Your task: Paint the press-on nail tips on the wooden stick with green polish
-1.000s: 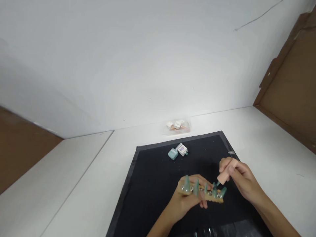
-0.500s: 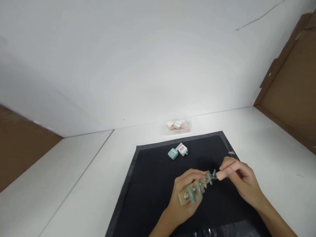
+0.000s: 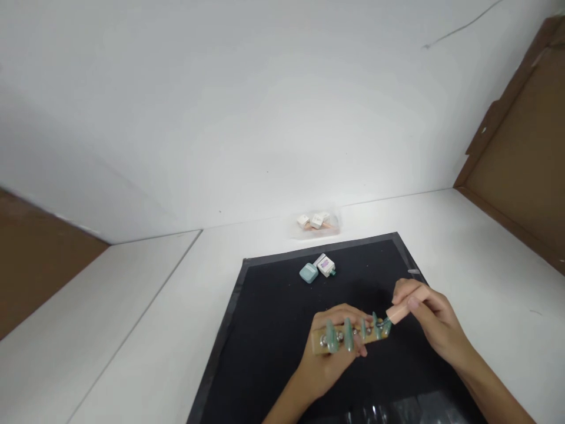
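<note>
My left hand [image 3: 324, 356] is closed round a pale wooden nail stand [image 3: 318, 343] held above the black mat. Several long green false nails [image 3: 348, 334] stand up along it, with silvery balls beside them. Between the thumb and fingers of my right hand [image 3: 435, 312] is the pink handle of a nail polish brush [image 3: 398, 312]. The brush's dark tip reaches the nails at the right end of the stand and seems to touch one. Beyond my hands, a pale teal bottle [image 3: 309, 272] and a white bottle [image 3: 326, 265] with a purple label lie side by side.
The black mat [image 3: 265, 294] covers the middle of the white table [image 3: 168, 330]. A clear plastic box [image 3: 300, 234] with small white-topped items stands behind it. A small clear piece [image 3: 414, 271] lies at the mat's right edge. Brown cardboard [image 3: 521, 147] rises at the right.
My left hand has turned the nail stand to lie more level, its right end lower. My right hand has tilted the brush, so its tip now shows against the end nails.
</note>
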The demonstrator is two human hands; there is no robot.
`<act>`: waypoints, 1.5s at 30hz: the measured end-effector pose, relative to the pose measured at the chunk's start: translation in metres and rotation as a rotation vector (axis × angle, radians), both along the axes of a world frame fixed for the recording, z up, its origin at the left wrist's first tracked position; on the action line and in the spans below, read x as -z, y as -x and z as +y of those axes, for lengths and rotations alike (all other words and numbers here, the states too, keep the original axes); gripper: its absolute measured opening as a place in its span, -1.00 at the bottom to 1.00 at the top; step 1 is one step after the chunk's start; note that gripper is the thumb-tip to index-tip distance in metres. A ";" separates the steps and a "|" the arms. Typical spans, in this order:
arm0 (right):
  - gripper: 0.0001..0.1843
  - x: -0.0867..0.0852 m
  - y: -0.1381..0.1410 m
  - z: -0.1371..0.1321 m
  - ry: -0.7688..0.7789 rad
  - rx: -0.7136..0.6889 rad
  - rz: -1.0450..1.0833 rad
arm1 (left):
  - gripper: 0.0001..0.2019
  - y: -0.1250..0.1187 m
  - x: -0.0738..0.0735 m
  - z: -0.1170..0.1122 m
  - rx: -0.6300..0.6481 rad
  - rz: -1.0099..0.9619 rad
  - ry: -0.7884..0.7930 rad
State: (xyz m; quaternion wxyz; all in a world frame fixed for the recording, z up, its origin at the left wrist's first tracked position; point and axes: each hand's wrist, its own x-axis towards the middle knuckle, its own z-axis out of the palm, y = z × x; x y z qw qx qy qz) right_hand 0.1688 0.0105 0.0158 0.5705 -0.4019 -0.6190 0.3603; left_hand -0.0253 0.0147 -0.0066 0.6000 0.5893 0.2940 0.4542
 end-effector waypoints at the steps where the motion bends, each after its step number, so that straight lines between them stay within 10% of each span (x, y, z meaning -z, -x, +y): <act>1: -0.64 0.001 0.000 0.000 0.017 -0.008 0.006 | -0.88 0.000 0.000 0.000 0.003 -0.005 0.008; 45: -0.73 0.007 -0.002 0.001 0.048 -0.225 0.127 | -0.86 -0.005 0.004 -0.002 0.013 -0.131 0.047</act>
